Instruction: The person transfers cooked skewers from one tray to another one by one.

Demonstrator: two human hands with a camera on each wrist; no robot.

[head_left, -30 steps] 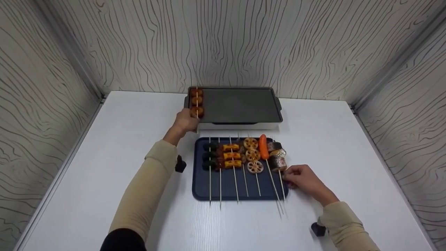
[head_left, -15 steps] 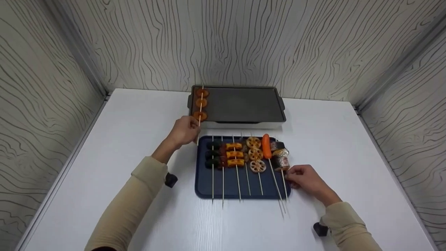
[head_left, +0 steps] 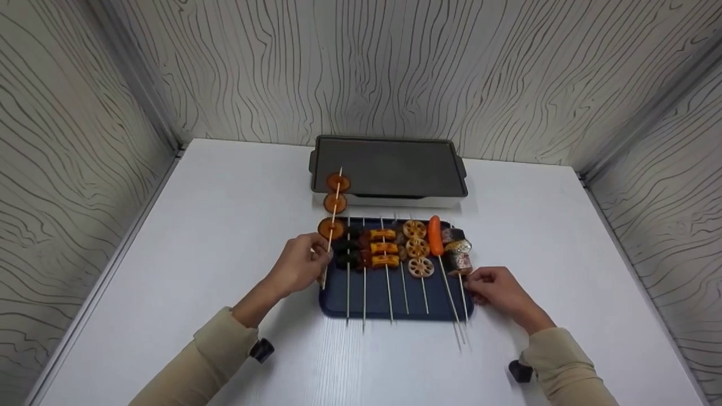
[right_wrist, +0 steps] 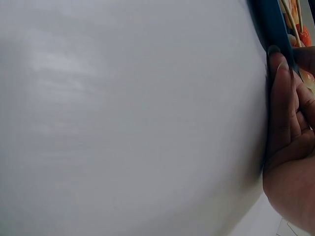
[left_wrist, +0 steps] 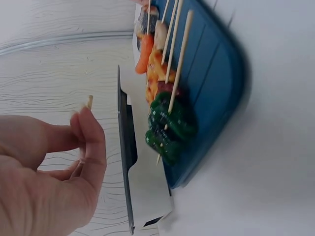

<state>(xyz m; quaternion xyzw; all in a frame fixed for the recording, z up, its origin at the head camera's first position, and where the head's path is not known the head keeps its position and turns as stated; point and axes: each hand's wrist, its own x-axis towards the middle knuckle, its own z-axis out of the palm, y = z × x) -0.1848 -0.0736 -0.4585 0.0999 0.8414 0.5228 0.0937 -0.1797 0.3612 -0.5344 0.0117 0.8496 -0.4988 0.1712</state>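
Note:
My left hand (head_left: pixel 298 264) pinches the lower stick of a skewer of three round orange-brown slices (head_left: pixel 335 203). The skewer slants up above the tray's left edge, its top slice overlapping the griddle's front edge in the head view. In the left wrist view only the stick's end (left_wrist: pixel 90 102) shows past the fingertips. My right hand (head_left: pixel 499 290) grips the right edge of a dark blue tray (head_left: pixel 333 301), thumb over the rim and fingers along its outer side. On the tray lie several skewers, among them dark green pieces (left_wrist: pixel 170 125), yellow pieces (head_left: pixel 384 247), lotus root slices (head_left: pixel 417 248) and an orange sausage (head_left: pixel 435 235).
A flat black griddle (head_left: pixel 389 166) with side handles stands behind the tray, near the back wall (head_left: pixel 361 67). Several stick ends jut past the tray's front edge. White table surface (head_left: pixel 237 197) lies on both sides; walls close off left and right.
My left hand has lifted the skewer of round slices off the griddle's left side and drawn it back toward me, over the tray's left edge. The right hand stays at the tray.

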